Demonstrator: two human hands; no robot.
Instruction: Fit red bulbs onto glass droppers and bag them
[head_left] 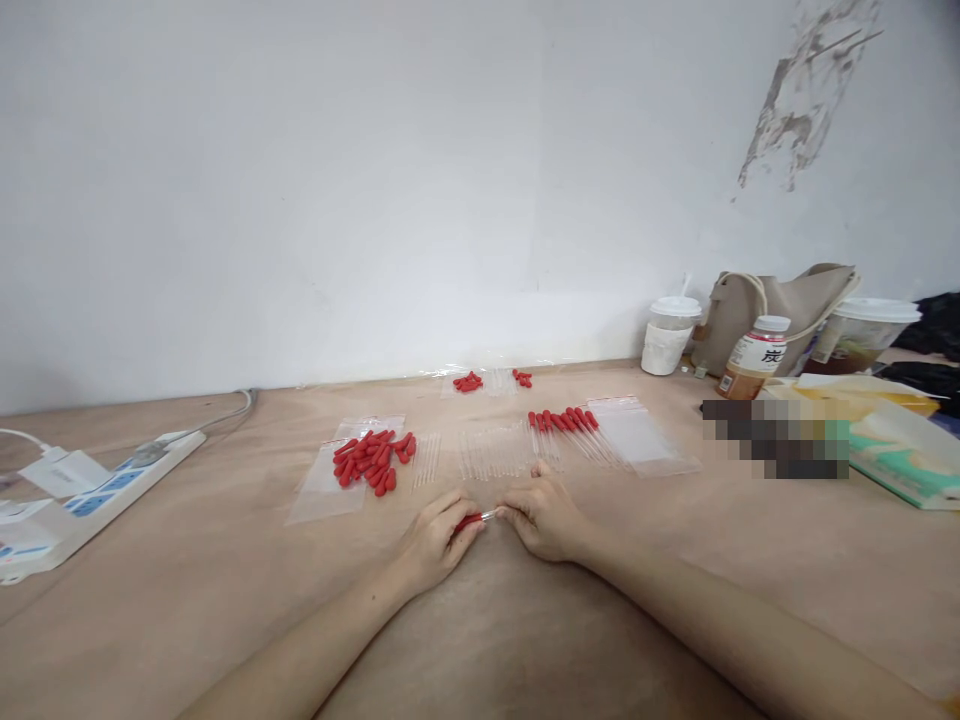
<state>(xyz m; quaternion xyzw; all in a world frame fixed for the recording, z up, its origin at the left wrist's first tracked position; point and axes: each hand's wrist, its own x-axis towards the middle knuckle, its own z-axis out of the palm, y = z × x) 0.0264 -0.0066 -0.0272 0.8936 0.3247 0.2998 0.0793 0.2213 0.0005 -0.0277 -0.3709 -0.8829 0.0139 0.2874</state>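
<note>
My left hand pinches a red rubber dropper bulb low over the table. From the bulb's right end a clear glass tube runs into the closed fingers of my right hand, which hide its far part. Bulb and tube meet end to end; how deep the tube sits is too small to tell. Beyond my left hand lies a pile of red bulbs on clear plastic bags. Several bare glass tubes lie side by side ahead. Right of them, several droppers with red bulbs are lined up.
Another clear bag lies right of the droppers. Small bagged red bulbs are near the wall. At left is a power strip. A lidded cup, bottle, grey bag and tissue pack stand at right.
</note>
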